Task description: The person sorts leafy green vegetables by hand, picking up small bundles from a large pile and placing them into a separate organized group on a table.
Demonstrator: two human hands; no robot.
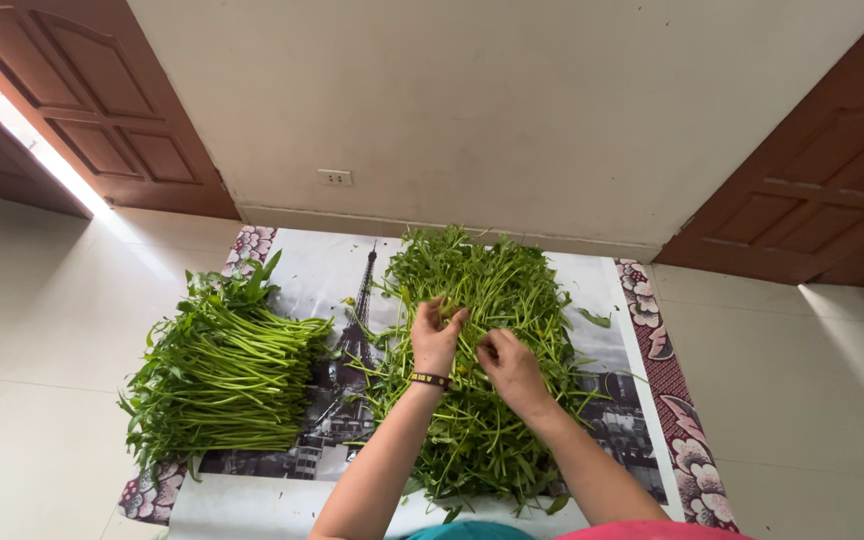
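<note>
green stems [477, 330] between both hands [472, 350]

You sit on the floor with a picture mat [317, 270] in front of you. Your left hand [435, 338] and right hand [512, 368] pinch stems in the loose green pile [477, 400]. A neat bunch of greens [222, 375] lies well apart on your left, by a brown door [102, 110]
</note>
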